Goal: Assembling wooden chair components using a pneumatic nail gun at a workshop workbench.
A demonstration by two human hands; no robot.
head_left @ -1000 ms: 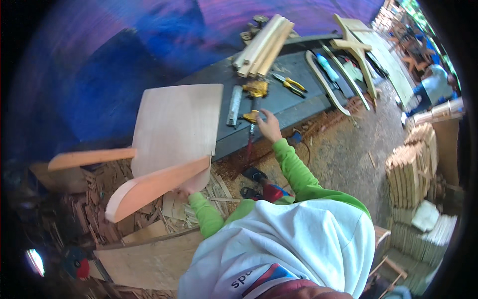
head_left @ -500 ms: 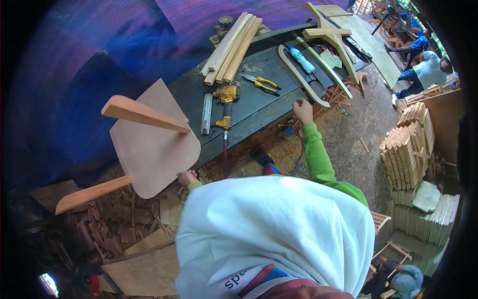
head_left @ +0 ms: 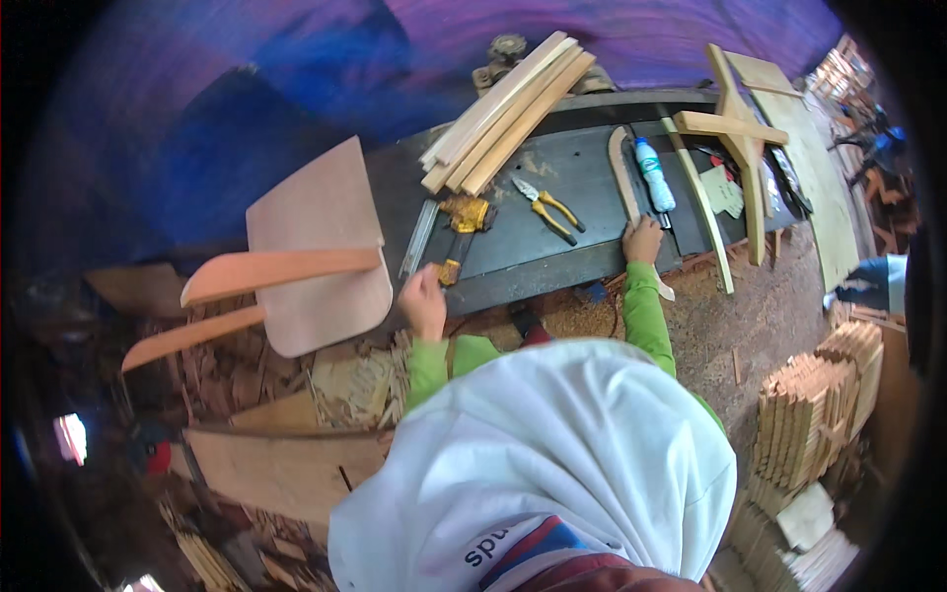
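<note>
My right hand [head_left: 643,240] is closed around the lower part of a curved wooden piece [head_left: 621,170] lying at the bench's near edge; the piece's pale end shows beyond my hand. My left hand [head_left: 424,304] is off the bench edge, fingers loosely bent and apart, with nothing visible in them. Closest to it are a yellow and black nail gun [head_left: 462,232] and a metallic strip [head_left: 419,240]. At the left stands a plywood panel [head_left: 316,212] with two tapered wooden legs [head_left: 286,271] attached. Yellow-handled pliers [head_left: 545,209] lie between my hands.
Several wooden slats [head_left: 508,113] are stacked on the dark bench [head_left: 552,271]. A water bottle [head_left: 654,176], a long thin strip [head_left: 702,202] and a crossed wooden frame [head_left: 740,128] lie to the right. Offcuts [head_left: 360,385] litter the floor; stacked wood pieces [head_left: 814,405] stand at the right.
My left hand has let go of the panel's edge and moved right toward the nail gun. My right hand has taken hold of the curved wooden piece. The view has shifted.
</note>
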